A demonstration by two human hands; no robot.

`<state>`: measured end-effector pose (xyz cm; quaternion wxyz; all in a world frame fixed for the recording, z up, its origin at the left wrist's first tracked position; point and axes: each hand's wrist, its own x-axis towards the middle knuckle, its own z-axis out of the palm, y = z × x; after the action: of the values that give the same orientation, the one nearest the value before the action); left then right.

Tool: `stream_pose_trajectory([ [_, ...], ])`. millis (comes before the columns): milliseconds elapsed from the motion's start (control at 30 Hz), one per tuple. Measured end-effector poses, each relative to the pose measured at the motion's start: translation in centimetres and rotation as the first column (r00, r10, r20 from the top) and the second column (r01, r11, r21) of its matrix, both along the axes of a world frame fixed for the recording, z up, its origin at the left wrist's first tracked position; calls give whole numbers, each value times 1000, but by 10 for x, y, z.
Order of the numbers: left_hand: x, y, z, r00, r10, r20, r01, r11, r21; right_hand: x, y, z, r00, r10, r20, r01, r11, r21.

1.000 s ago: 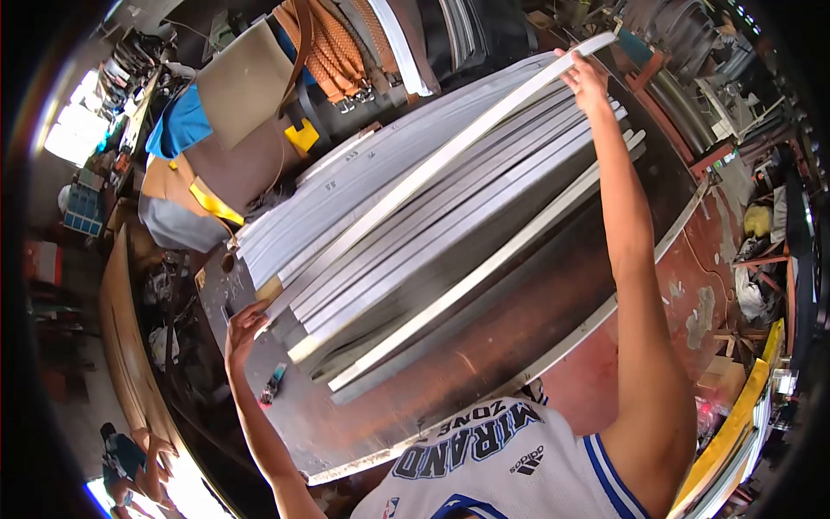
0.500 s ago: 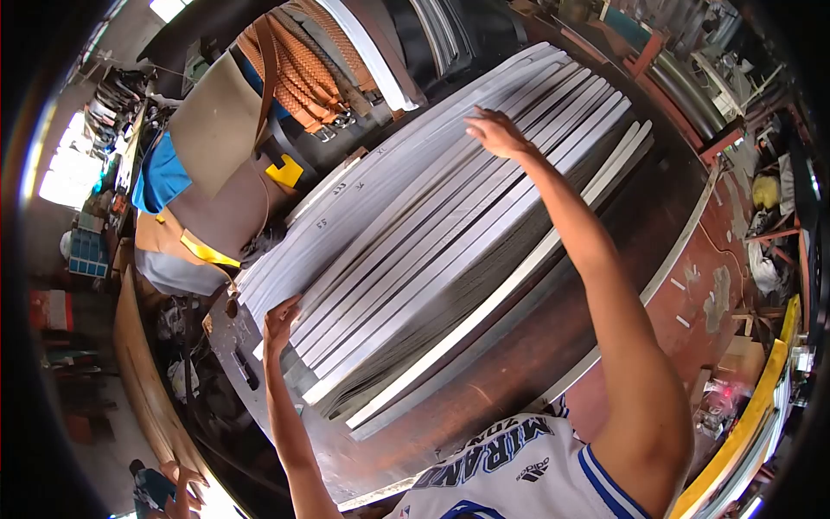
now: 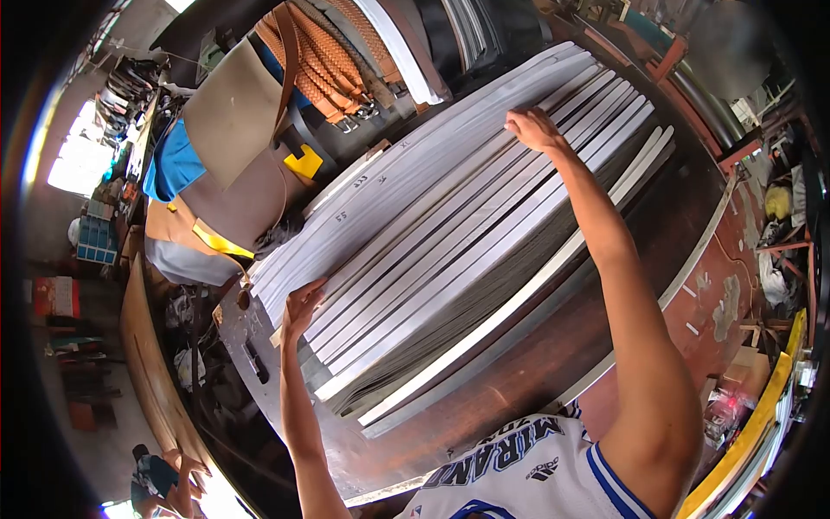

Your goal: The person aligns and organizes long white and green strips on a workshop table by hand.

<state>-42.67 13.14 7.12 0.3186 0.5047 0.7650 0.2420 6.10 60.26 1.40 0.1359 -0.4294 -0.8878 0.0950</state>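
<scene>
**Left hand (image 3: 303, 308) and right hand (image 3: 529, 128) reach over the fanned pale strips (image 3: 467, 221)**

Toward eight o'clock, a co-worker (image 3: 160, 480) in a dark top is partly in view, beside a long, curved brown board (image 3: 147, 346). At ten o'clock, a blue sheet (image 3: 177, 164) and a broad tan sheet (image 3: 220, 117) lie among heaped materials. A black object (image 3: 256, 363) rests on the dark counter (image 3: 510, 376), down and left of the wearer's left hand.

That hand is at the strips' near-left ends. Its grip is partly closed, with the fingers bent at the edge of the fan; whether it pinches a strip cannot be told. The pale strips lie flat in overlapping rows across the middle of the counter, running from about eight o'clock to two o'clock. Dark handwritten marks (image 3: 360, 180) show on the upper rows. Beyond them, toward eleven o'clock, are orange braided straps (image 3: 324, 69) and a small yellow piece (image 3: 303, 162).

The right hand is over the upper middle of the fan, toward one o'clock. Its grip is nearly closed, with the fingers curled in; whether it has hold of a strip cannot be told. On the wearer's side of the fan, a separate cream strip (image 3: 484, 336) runs alongside a dark layered stack (image 3: 467, 303). At two o'clock, past the counter, is a metal roller (image 3: 707, 111).
</scene>
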Motion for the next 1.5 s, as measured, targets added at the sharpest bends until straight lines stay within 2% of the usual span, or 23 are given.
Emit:
stream_pose_trajectory([
  [67,12,4,10,999,48,25,-46,996,-72,7,2,-2,1000,7,-18,-7,1000,-8],
  [200,-4,-13,2,995,64,74,-58,995,-81,12,-8,-3,996,45,-81,-36,994,106],
  [267,-11,-22,-9,978,84,192,-92,995,34,16,-11,-3,991,70,-118,-57,992,113],
  [367,8,-5,5,994,71,87,-70,997,-13,19,-8,-11,982,41,-183,-14,989,148],
  [400,17,5,8,999,39,33,-38,999,-27,20,-8,-15,987,20,-156,5,988,157],
  [467,31,16,15,999,22,40,-22,1000,-19,25,-10,-17,995,-25,-99,42,984,174],
  [500,36,20,16,999,22,27,-22,1000,-11,23,-24,10,998,-60,1,60,998,5],
  [533,39,20,14,999,33,19,-33,999,-4,26,-24,1,999,-44,9,44,999,9],
  [600,27,20,-1,996,-12,-86,8,999,-48,31,-33,-19,999,-32,0,31,954,298],
  [633,25,20,-4,998,-20,-58,17,999,-47,34,-48,-13,998,-64,-23,67,982,175],
  [667,22,18,-7,999,-20,-29,18,999,-47,37,-66,-6,999,-35,-10,36,984,173],
  [733,1,13,-46,994,-75,-81,85,989,122,59,-98,-6,978,-8,-208,62,966,251],
  [800,6,14,-37,970,-112,-216,133,987,88,85,-147,2,925,-75,-372,133,982,135],
  [867,17,17,-22,941,-127,-314,163,982,92,122,-196,-2,934,-159,-319,219,962,161],
  [900,21,17,-23,937,-115,-329,162,980,118,137,-224,6,922,-225,-316,260,963,74],
  [1000,36,18,-19,924,-57,-379,116,984,136,200,-297,-18,914,-352,-202,380,916,124],
  [1033,33,20,-23,910,-64,-410,133,981,143,218,-321,-29,891,-424,-159,444,889,116],
  [1067,31,21,-31,894,-73,-442,152,977,147,240,-340,-45,893,-424,-154,443,888,123],
  [1133,46,21,-36,869,74,-490,-7,991,135,277,-374,-87,888,-430,-163,453,881,138],
  [1200,45,23,-41,883,67,-465,1,990,144,282,-406,-99,900,-431,-59,434,899,53],
  [1333,50,25,-51,894,142,-424,-56,976,209,264,-422,-128,884,-436,-172,462,869,174],
  [1433,63,16,-45,830,250,-498,-70,934,351,261,-423,-130,867,-474,-155,498,844,199],
  [1500,76,0,-32,808,353,-471,-79,858,507,260,-413,-135,865,-476,-157,500,845,193],
])
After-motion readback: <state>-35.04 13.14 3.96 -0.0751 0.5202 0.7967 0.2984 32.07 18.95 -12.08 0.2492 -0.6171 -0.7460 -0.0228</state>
